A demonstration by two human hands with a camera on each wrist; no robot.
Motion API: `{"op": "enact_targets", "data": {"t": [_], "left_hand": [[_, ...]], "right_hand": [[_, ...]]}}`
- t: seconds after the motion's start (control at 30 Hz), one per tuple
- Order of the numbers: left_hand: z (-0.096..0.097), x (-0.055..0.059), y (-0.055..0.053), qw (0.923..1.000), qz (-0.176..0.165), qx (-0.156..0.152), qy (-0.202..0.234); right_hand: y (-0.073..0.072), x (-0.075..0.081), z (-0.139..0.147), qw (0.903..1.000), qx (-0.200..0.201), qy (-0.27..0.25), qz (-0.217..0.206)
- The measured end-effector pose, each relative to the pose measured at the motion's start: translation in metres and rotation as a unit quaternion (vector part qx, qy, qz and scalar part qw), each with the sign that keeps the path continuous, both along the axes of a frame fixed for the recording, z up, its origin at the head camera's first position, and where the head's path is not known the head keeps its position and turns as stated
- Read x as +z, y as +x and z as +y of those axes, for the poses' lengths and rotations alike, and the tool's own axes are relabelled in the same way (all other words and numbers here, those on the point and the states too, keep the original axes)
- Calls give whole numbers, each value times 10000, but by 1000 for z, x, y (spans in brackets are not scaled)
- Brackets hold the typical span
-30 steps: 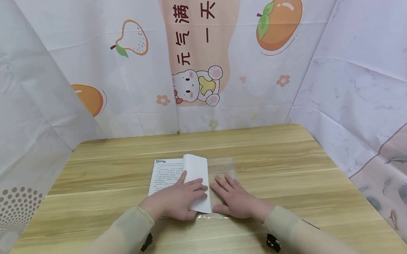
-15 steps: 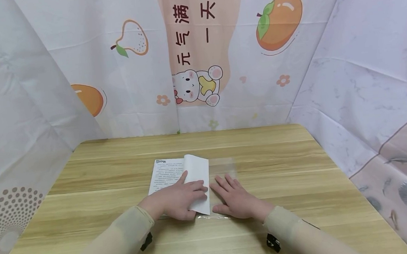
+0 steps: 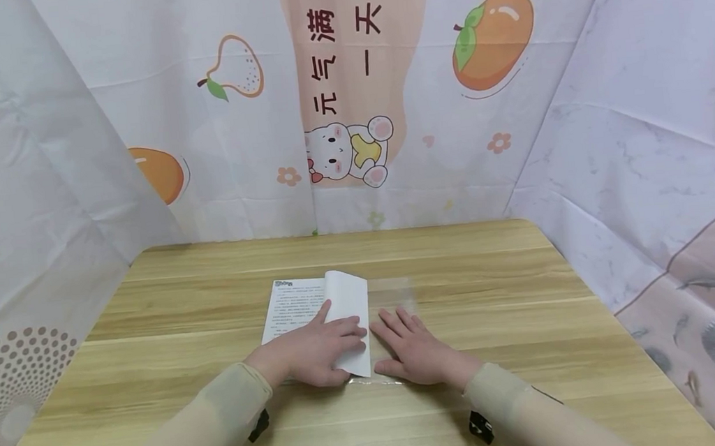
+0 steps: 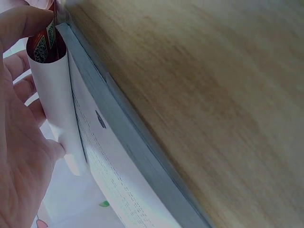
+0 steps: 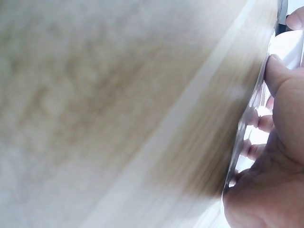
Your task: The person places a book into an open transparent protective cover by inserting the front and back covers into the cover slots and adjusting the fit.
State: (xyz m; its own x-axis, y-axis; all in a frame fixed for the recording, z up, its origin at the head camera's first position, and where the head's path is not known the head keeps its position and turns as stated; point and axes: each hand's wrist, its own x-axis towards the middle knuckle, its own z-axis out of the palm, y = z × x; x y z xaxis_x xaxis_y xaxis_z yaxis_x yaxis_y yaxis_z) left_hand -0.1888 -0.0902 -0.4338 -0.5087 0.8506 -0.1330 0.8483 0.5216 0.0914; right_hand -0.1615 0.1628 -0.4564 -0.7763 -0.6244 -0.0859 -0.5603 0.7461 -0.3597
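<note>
A thick book (image 3: pixel 291 302) lies on the table with a printed page facing up. Its cover (image 3: pixel 347 294) curls over to the right, white inside, with a red printed outer side (image 4: pixel 45 47) showing within the curl in the left wrist view. My left hand (image 3: pixel 317 349) rests on this cover with fingers spread, the thumb by its near end. To the right extends a clear plastic book jacket (image 3: pixel 391 290), whose near edge glints. My right hand (image 3: pixel 421 351) lies flat on the clear plastic, fingertips close to the cover's edge. The plastic under the book is mostly hidden.
The wooden table (image 3: pixel 494 275) reaches away on all sides of the book. Behind it hangs a printed cloth (image 3: pixel 201 158) with fruit pictures. Another cloth (image 3: pixel 640 124) hangs on the right.
The cover's free edge has shifted very slightly to the right. Both hands stay in nearly the same place, and the head view has moved a touch.
</note>
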Motion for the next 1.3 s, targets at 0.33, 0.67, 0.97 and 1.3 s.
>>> {"op": "enact_targets", "data": {"t": [0.33,0.67,0.97,1.3], "left_hand": [[-1,-6,-2,9999,-43,33,86],[-1,-6,-2,9998,-33,41,205],[-1,-5,-1,9996,-124,139,210],[-3,-8,-2,9996,-96,164,210]], "right_hand": [[-5,1,2,9985,-144,-343,-413],[-6,5,4,9916,-1112,-552,373],[4,6,6,9838,-1725,-302,-386],[2,-13,11,9901,-1397,-113,-98]]}}
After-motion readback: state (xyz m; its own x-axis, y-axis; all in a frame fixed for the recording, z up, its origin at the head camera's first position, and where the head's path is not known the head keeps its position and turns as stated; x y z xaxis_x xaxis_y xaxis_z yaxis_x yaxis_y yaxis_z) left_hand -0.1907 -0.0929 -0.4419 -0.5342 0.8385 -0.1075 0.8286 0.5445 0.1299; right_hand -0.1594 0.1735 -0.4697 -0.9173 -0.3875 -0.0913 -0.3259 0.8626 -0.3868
